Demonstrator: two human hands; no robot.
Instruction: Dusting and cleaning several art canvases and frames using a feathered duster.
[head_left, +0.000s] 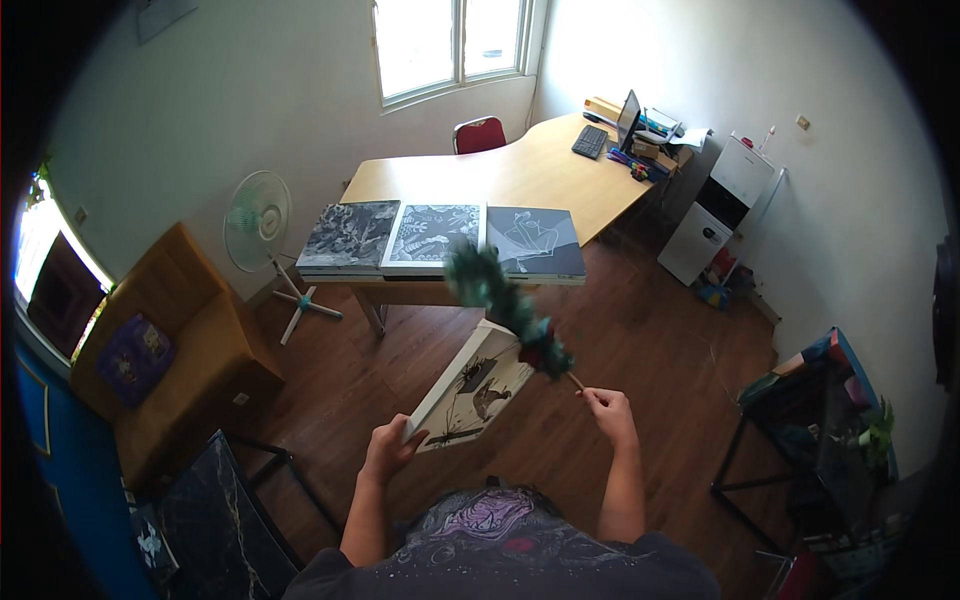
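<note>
My left hand (391, 448) grips the near left corner of a canvas painting (463, 411), which is tilted in front of me. Dark bird-like and plant-like shapes show on its pale face. In my right hand (612, 417) is the thin wooden handle of a green feather duster (491, 289). Its blurred head passes over the canvas's upper right part and hides some of it. Beyond, three canvas artworks lie side by side along the desk's near edge: a dark textured one (349, 234), a white-bordered patterned one (436, 232) and a grey line drawing (536, 238).
A curved wooden desk (480, 180) carries a keyboard (589, 141) and a monitor (628, 120). A standing fan (259, 221) and mustard sofa (180, 337) stand left. On the right are a water dispenser (716, 210) and black-framed table (757, 480). A dark marble-patterned tabletop (217, 525) is near left.
</note>
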